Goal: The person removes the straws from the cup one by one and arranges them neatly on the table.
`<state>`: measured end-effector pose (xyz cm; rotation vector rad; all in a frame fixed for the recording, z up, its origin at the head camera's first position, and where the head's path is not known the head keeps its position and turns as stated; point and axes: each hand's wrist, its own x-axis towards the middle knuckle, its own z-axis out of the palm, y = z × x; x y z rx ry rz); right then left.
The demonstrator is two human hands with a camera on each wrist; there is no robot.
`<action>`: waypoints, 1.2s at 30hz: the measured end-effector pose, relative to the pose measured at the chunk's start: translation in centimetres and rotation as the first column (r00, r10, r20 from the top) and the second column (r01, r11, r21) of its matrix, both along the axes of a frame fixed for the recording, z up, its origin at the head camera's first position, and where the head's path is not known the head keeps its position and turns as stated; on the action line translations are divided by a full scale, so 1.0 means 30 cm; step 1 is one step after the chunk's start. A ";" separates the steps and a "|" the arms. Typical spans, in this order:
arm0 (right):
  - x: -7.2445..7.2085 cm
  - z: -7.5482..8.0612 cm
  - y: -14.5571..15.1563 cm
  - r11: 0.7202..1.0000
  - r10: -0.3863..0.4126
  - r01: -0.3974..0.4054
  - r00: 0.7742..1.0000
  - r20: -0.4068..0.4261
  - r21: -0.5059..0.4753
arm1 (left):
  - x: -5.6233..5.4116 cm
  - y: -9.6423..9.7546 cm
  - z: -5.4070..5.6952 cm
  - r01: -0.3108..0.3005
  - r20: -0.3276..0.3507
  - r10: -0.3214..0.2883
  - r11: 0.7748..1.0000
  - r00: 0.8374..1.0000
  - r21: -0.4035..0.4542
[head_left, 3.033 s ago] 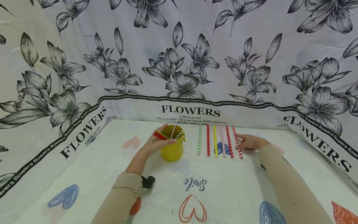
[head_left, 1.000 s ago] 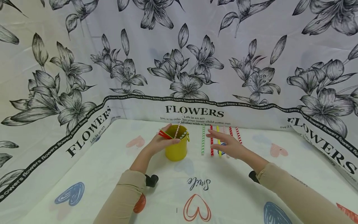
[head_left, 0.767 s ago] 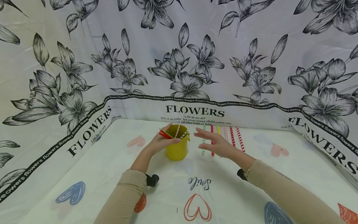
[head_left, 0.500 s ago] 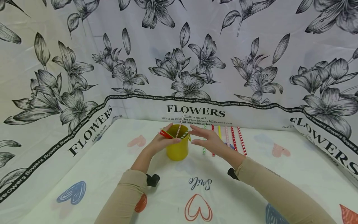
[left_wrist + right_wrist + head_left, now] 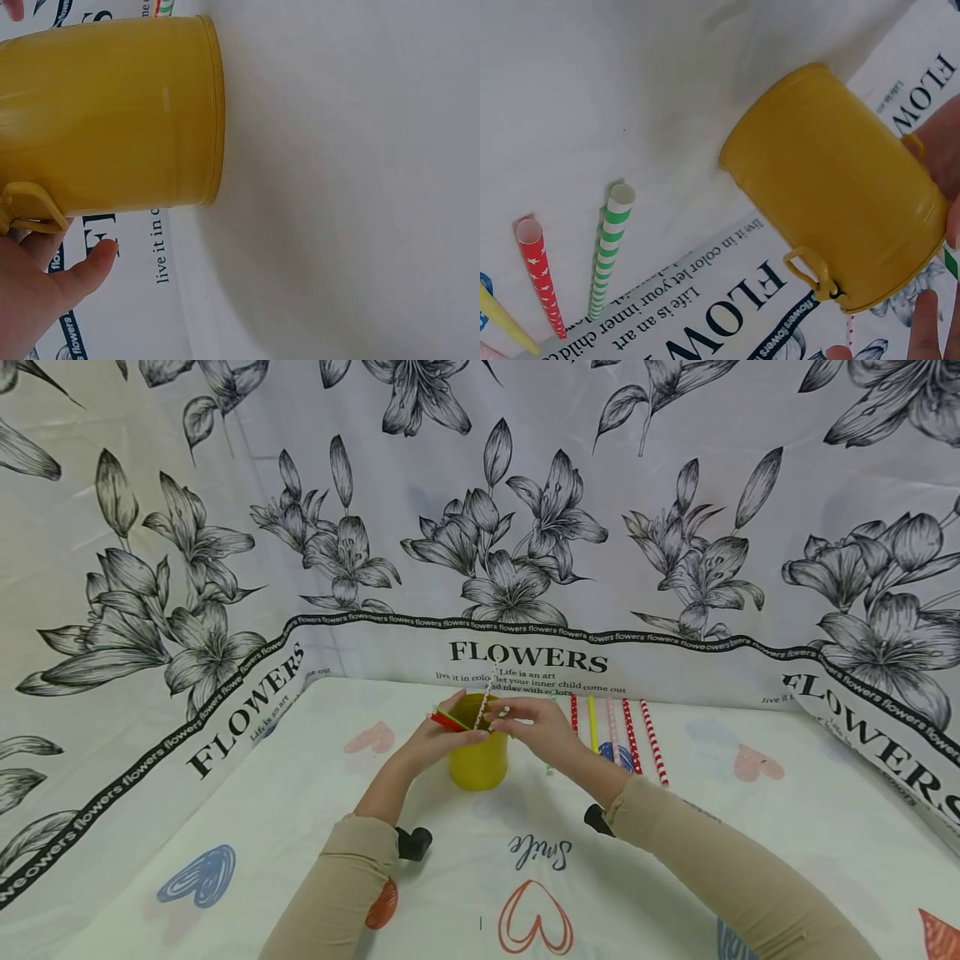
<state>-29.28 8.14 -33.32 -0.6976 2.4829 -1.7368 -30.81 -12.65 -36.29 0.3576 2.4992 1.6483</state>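
Observation:
A yellow bucket [image 5: 477, 768] stands upright on the table. My left hand [image 5: 431, 747] holds its left side by the rim, with the thumb across the near edge. Inside it lean a white straw with reddish dots [image 5: 485, 702], red and green straws [image 5: 448, 721] by the left hand, and a green-and-white straw [image 5: 951, 262]. At the right rim my right hand [image 5: 540, 731] pinches the green-and-white straw between thumb and finger; its lower part is hidden in the bucket. The left wrist view shows the left hand [image 5: 45, 292] behind one handle loop.
Right of the bucket several paper straws lie in a row: green striped [image 5: 607, 247], red with stars [image 5: 540, 274], yellow [image 5: 593, 722], pink [image 5: 612, 731], red dotted [image 5: 633, 735] and red striped [image 5: 654, 742]. A flower-printed cloth wall [image 5: 360, 652] rises behind the table.
My right hand has moved left from the red striped straw, across the row, to the bucket's rim, and its fingers have closed together. The left hand stays at the bucket.

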 end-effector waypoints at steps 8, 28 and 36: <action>0.014 0.020 0.050 0.998 -0.013 0.006 0.994 -0.110 -0.065 | 0.007 0.005 -0.004 -0.015 0.005 0.015 1.000 1.000 -0.006; 0.052 0.167 0.276 0.894 -0.244 0.198 0.967 -0.067 -0.402 | 0.002 -0.014 -0.008 -0.016 -0.013 0.015 1.000 1.000 -0.024; 0.044 0.096 0.317 0.888 -0.374 0.357 0.927 -0.004 -0.291 | 0.007 -0.002 0.005 -0.013 -0.012 0.012 1.000 1.000 -0.014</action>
